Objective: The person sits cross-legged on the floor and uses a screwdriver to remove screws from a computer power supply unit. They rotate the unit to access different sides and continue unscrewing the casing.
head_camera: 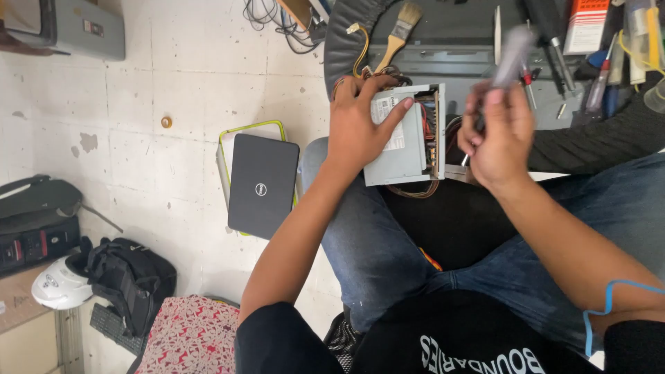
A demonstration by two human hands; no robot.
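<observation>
The left hand [357,128] lies flat, fingers spread, on a grey metal power supply box [405,135] resting on the knee. The right hand [500,135], just right, has its grip clamped on a blurred screwdriver [512,55]. A dark laptop [262,185] lies on the floor left.

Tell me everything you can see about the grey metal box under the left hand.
The grey metal box looks like a computer power supply: sheet-metal casing with a white label on top. Its right side is open, showing coloured wires inside, and more wires trail out beneath. It rests over the person's lap, tilted slightly. The left hand lies flat on it, fingers across the label.
</observation>
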